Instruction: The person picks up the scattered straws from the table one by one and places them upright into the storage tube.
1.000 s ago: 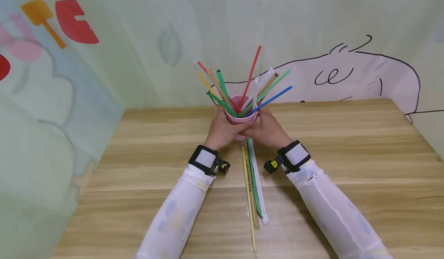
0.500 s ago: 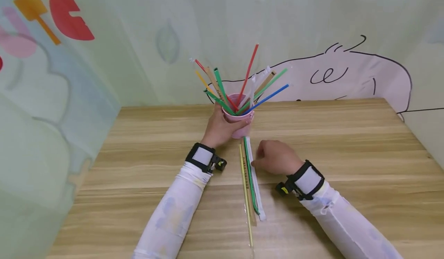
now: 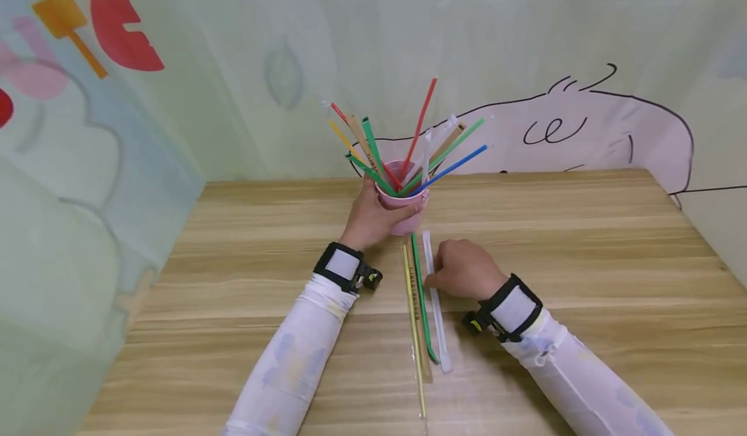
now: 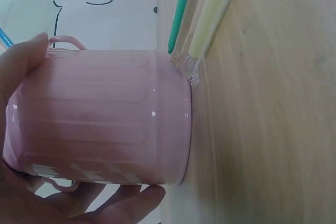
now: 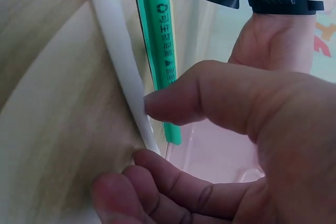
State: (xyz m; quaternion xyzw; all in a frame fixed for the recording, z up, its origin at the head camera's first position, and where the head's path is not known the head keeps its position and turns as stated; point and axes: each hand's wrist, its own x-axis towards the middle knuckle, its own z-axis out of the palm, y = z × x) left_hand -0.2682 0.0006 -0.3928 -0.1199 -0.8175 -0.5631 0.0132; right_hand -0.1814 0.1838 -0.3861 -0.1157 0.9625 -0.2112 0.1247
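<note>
A small pink bucket (image 3: 404, 220) stands near the back of the table and holds several straws (image 3: 353, 139) in different colours, some wrapped. My left hand (image 3: 370, 218) grips it round the side; in the left wrist view the bucket (image 4: 100, 114) shows small loop handles. In front of it, several straws lie roughly side by side: a yellow straw (image 3: 412, 313), a brown straw (image 3: 415, 293), a green straw (image 3: 423, 300) and a white wrapped straw (image 3: 439, 332). My right hand (image 3: 469, 270) pinches the white straw (image 5: 118, 40) between thumb and index finger, slightly apart from the green straw (image 5: 161, 56).
The wood-grain table (image 3: 583, 261) ends at a printed cloth backdrop (image 3: 373, 47) behind the bucket. Both wrists wear black camera straps; the left strap (image 3: 344, 266) and the right strap (image 3: 513, 306) each carry a small camera.
My right hand has left the bucket, come down toward the lying straws and pinched the white one. That straw has shifted slightly right, away from the green one. My left hand stays on the bucket.
</note>
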